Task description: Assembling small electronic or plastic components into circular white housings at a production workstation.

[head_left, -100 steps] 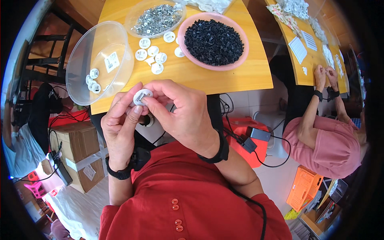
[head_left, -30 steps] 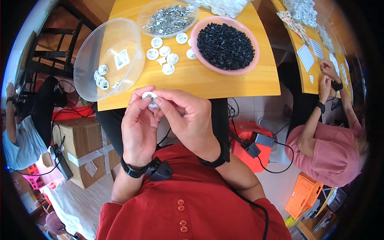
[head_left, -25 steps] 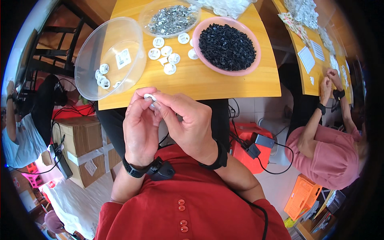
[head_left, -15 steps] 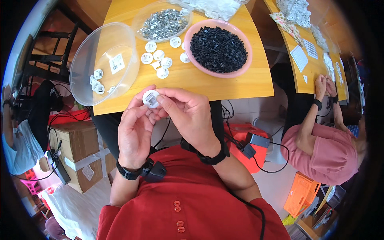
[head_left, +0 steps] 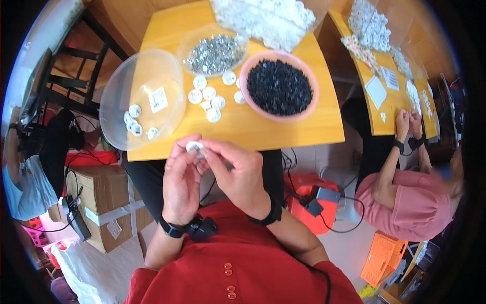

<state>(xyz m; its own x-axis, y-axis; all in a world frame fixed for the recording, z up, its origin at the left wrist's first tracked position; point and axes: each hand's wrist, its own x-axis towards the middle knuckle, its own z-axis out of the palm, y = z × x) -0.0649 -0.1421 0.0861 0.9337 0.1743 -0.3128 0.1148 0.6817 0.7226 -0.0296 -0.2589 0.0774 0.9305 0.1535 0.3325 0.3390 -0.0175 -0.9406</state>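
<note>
Just in front of the table's near edge, my left hand [head_left: 181, 185] and my right hand [head_left: 235, 169] pinch one small round white plastic piece [head_left: 194, 146] between them. The piece is tilted, and my fingertips cover part of it. Several like white discs [head_left: 208, 93] lie loose on the wooden table [head_left: 263, 136]. A few more white pieces [head_left: 134, 125] rest inside a clear round tub [head_left: 169, 129] at the left. Small silvery metal parts [head_left: 215, 53] fill a clear shallow bowl behind the discs. To its right, a pink bowl [head_left: 310, 112] holds a heap of small black parts [head_left: 279, 87].
A clear bag of white pieces [head_left: 266, 20] lies at the table's far side. At the right, another person in pink [head_left: 405, 200] works at a second table [head_left: 380, 124]. Cardboard box [head_left: 104, 192], red stool [head_left: 316, 223] with black adapters, and orange crate [head_left: 383, 258] stand below.
The view has shifted, so the table sits lower in it. The white piece has tipped from facing up to a slanted pose between my fingers, both hands still holding it.
</note>
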